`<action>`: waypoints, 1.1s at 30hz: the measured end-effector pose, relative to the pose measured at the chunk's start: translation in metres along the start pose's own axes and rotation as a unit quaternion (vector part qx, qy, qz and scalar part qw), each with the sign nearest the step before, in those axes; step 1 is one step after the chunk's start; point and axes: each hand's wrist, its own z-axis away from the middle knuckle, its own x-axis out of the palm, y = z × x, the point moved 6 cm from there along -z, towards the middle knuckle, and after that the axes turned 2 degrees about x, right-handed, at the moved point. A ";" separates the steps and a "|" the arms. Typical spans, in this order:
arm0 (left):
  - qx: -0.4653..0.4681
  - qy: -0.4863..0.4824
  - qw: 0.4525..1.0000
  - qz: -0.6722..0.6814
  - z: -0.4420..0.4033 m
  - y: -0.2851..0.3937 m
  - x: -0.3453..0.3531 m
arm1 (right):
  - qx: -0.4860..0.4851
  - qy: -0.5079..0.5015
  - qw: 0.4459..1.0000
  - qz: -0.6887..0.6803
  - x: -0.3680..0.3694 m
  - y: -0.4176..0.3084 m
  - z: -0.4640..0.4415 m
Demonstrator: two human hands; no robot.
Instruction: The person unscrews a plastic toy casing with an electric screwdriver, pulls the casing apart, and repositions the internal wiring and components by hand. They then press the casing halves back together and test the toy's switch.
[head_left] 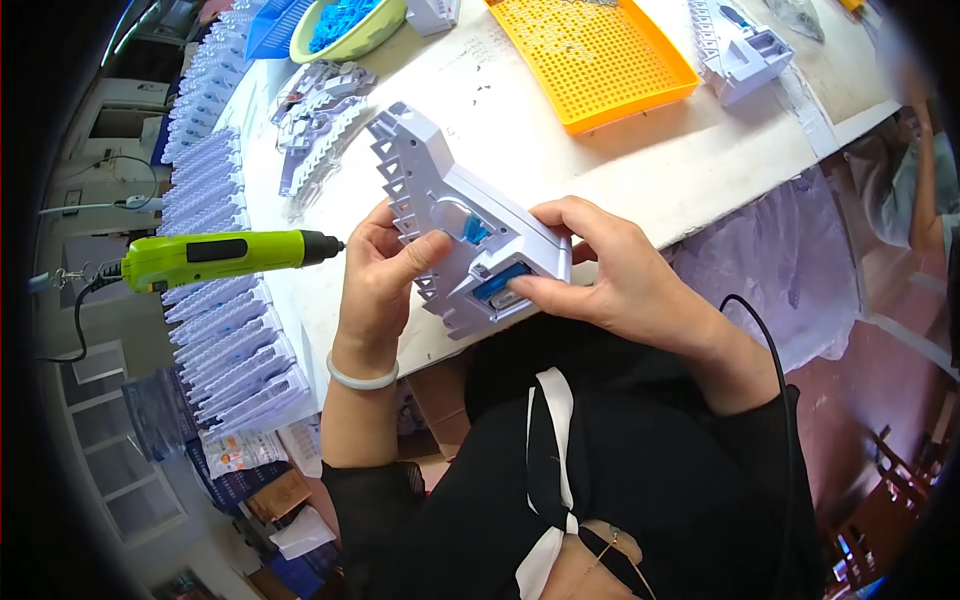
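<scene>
A pale lavender plastic housing with a toothed left edge and blue inserts is held tilted above the table's near edge. My left hand grips its toothed side, thumb lying on the face near the upper blue insert. On the right, my right hand closes round the housing's lower end, its thumb by the lower blue insert. To the left of my left hand hangs a green electric screwdriver, its tip pointing toward my wrist.
A yellow perforated tray holds small parts at the back. Blue pieces fill a green bowl. Loose housing parts lie left of centre, and stacked toothed housings line the left edge. Another housing stands back right. Another person's arm shows far right.
</scene>
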 end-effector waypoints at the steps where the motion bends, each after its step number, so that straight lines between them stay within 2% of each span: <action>1: 0.005 0.001 1.000 -0.012 0.001 0.002 0.000 | 0.003 -0.002 1.000 -0.011 0.001 0.002 -0.001; 4: 0.010 0.008 1.000 -0.024 0.003 0.004 0.000 | 0.052 -0.052 0.996 -0.049 0.003 0.002 0.001; 7: 0.012 0.003 0.999 -0.040 0.003 0.006 0.000 | 0.034 -0.058 0.997 -0.036 0.002 0.003 -0.001; 10: 0.001 0.004 0.999 -0.043 -0.001 0.009 0.008 | 0.075 -0.048 0.991 -0.100 0.001 0.011 -0.004; 14: -0.016 -0.027 0.997 -0.068 -0.011 0.008 0.011 | 0.044 -0.035 0.990 -0.129 -0.008 0.011 -0.012; 15: -0.019 -0.033 0.996 -0.078 -0.014 0.005 0.012 | 0.080 -0.038 0.984 -0.157 -0.009 0.014 -0.015; 19: -0.040 -0.048 0.995 -0.074 -0.027 -0.004 0.006 | 0.113 -0.032 0.981 -0.157 -0.009 0.015 -0.028; 23: -0.100 -0.037 0.994 -0.039 -0.024 -0.012 -0.002 | 0.129 -0.026 0.982 -0.134 -0.008 0.020 -0.036; 26: -0.061 -0.094 0.994 -0.018 -0.008 -0.015 -0.013 | 0.126 -0.013 0.982 -0.140 -0.006 0.019 -0.041; 28: -0.086 -0.072 0.992 -0.065 -0.002 -0.010 -0.006 | 0.143 -0.026 0.979 -0.142 -0.003 0.022 -0.041; 33: -0.087 -0.039 0.995 -0.043 0.000 -0.015 -0.008 | 0.190 -0.055 0.974 -0.114 0.000 0.032 -0.047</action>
